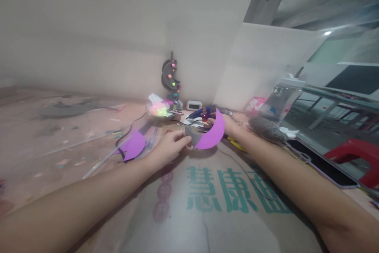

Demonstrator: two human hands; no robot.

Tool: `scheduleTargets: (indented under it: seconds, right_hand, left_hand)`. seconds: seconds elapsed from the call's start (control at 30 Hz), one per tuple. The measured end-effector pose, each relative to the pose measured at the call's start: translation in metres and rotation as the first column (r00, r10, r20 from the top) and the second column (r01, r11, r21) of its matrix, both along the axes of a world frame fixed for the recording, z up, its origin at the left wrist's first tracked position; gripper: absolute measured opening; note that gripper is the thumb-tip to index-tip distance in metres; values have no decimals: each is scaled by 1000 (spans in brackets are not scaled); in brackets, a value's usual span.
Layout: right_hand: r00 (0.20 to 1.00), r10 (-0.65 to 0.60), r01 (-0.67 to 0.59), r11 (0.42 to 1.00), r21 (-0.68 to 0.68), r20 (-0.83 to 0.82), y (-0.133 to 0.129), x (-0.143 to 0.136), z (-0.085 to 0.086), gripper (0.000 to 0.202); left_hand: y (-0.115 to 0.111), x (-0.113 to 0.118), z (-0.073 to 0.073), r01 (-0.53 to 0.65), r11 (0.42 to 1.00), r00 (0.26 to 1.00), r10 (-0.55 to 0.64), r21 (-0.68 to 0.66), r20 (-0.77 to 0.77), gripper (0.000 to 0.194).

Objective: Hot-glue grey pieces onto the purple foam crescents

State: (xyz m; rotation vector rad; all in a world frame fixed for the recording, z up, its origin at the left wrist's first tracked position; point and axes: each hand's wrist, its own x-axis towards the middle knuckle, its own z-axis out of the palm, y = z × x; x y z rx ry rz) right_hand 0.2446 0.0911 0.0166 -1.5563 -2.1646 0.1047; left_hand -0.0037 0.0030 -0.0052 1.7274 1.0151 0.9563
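Observation:
My left hand (174,144) pinches the edge of a dark grey piece (192,135) above the cardboard. A purple crescent (214,132) adjoins that piece on its right and partly covers my right hand (223,122). My right hand reaches behind the crescent, close to a dark blue tool with a red light (203,114); its fingers are mostly hidden, so its grip cannot be made out. Another purple cut-out (134,145) lies left of my left hand, beside a clear stick (100,162).
A bowl of colourful bits (161,113), a grey crescent ornament with pompoms (170,74) and a small white clock (194,105) stand at the back. Grey yarn (266,128), a phone (322,164) and a clear container (282,99) are at right. Printed cardboard (177,221) lies in front.

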Motion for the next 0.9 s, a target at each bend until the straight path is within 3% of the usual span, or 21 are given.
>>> scheduleTargets:
  seconds: [0.13, 0.3, 0.4, 0.53, 0.67, 0.83, 0.9]
  right_hand:
    - [999, -17, 16, 999, 29, 42, -12, 3, 16, 34]
    - [986, -52, 30, 991, 134, 160, -47, 1, 27, 32]
    - [974, 28, -71, 980, 185, 224, -70, -3, 21, 32]
    - [962, 245, -253, 966, 60, 118, -95, -14, 5, 31]
    - [928, 371, -368, 928, -62, 43, -107, -29, -6, 50]
    - [940, 340, -340, 940, -25, -21, -109, -35, -14, 32]
    - [949, 308, -310, 950, -30, -62, -110, -33, -15, 34]
  left_hand:
    - [2, 0, -2, -23, 1000, 999, 23, -16, 32, 28]
    - [8, -2, -5, -51, 998, 987, 54, -23, 151, 28]
    - [9, -1, -5, -54, 997, 978, 64, -60, 197, 29]
    - [8, 0, -3, -71, 995, 971, 85, -69, 225, 29]
    - [7, -1, -1, -64, 998, 976, 67, -24, 205, 26]
    - [9, -2, -5, -71, 997, 977, 71, -8, 199, 27]
    - [10, -3, -8, -81, 997, 976, 82, -14, 201, 28]
